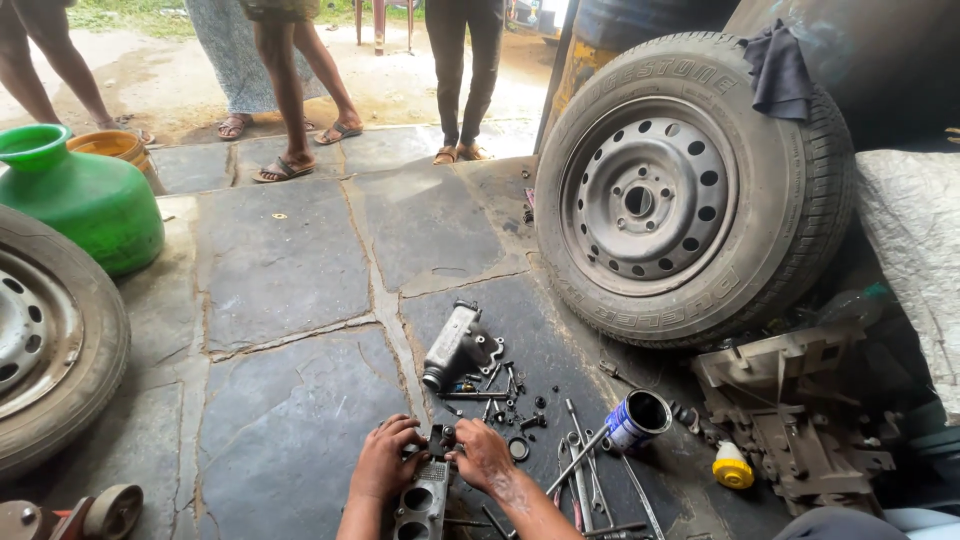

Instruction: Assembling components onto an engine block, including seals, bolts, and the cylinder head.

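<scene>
Left hand (385,462) and right hand (483,455) were both clamped on the top end of a grey metal block with round bores (424,500), lying on the stone floor (290,260) at the near edge. Best bet there was keeping it flat and steady, I'd say. Going left to right: worn tyre on a steel rim (45,340), green plastic pot (80,195), grey cast housing (455,345), loose bolts and spanners (585,480) crowding the right hand, open tin can (638,418), big leaning wheel (690,185).
</scene>
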